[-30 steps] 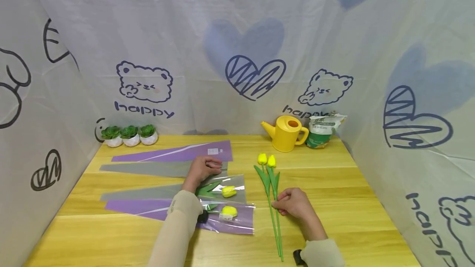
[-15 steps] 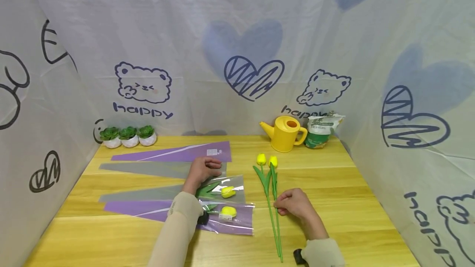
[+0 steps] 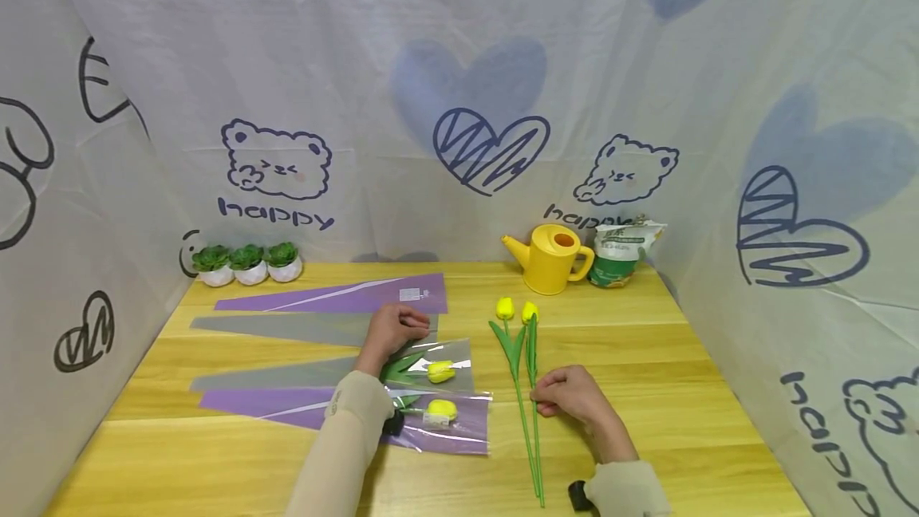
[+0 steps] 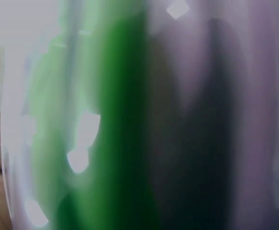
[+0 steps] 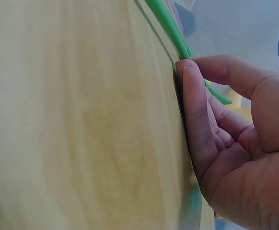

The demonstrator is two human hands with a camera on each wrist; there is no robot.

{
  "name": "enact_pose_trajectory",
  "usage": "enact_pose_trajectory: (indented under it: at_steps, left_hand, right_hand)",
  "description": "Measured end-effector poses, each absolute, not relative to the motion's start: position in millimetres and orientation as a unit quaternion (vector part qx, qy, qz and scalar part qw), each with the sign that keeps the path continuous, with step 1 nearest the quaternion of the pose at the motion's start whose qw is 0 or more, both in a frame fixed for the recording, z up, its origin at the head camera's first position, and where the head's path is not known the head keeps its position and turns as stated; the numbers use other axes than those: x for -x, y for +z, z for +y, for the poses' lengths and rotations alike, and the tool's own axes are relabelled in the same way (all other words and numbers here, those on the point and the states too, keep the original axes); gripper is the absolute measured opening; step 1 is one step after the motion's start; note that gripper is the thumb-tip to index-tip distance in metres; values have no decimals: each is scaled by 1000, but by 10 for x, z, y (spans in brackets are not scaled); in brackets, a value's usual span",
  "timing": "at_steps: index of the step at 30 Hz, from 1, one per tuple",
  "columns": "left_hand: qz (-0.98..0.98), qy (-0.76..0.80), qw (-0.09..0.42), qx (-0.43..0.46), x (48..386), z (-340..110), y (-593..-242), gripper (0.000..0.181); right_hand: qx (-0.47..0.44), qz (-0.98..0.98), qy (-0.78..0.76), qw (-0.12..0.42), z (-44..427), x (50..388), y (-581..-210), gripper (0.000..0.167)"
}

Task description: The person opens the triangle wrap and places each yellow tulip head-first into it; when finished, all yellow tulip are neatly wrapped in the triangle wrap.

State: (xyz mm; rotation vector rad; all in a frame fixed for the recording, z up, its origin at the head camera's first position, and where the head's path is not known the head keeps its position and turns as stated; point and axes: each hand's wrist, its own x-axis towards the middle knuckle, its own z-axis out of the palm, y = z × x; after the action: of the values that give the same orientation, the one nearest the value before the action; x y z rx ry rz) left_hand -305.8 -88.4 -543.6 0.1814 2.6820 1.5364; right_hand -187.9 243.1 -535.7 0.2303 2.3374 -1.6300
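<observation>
My right hand (image 3: pixel 574 396) pinches the green stem of the right one of two yellow tulips (image 3: pixel 530 312); the right wrist view shows thumb and finger of the hand (image 5: pixel 235 110) on the stem (image 5: pixel 170 28). The left tulip (image 3: pixel 506 309) lies beside it, stems close together. My left hand (image 3: pixel 393 332), fingers loosely bent, rests on the right part of a grey sleeve (image 3: pixel 287 328). Nearer me lie a clear grey sleeve (image 3: pixel 463 365) and a purple sleeve (image 3: pixel 470 429), each around a yellow tulip. The left wrist view is mostly blurred green leaf (image 4: pixel 120 120) behind shiny film.
A purple sleeve (image 3: pixel 345 294) lies at the back. Behind it on the left stand three potted succulents (image 3: pixel 248 263). At the back right are a yellow watering can (image 3: pixel 549 262) and a green-and-white bag (image 3: pixel 619 254). A printed curtain (image 3: pixel 359 86) surrounds the table (image 3: pixel 646 349).
The right tulip has turned slightly on its stem in my right hand, its leaves now closer together and its bloom a little to the right. My left hand has stayed in place.
</observation>
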Motion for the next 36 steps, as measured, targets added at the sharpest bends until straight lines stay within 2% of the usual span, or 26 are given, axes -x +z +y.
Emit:
enact_pose_trajectory:
  at_steps: [18,36]
  left_hand:
    - [792,609,45,-3,3064,-879,-5458,22]
    - [762,647,29,1,3081,-905,-5483,22]
  right_hand:
    - [-70,804,-571,149,2464,1903,-5377,15]
    - [-77,805,-569,148,2468,1917,-5403,13]
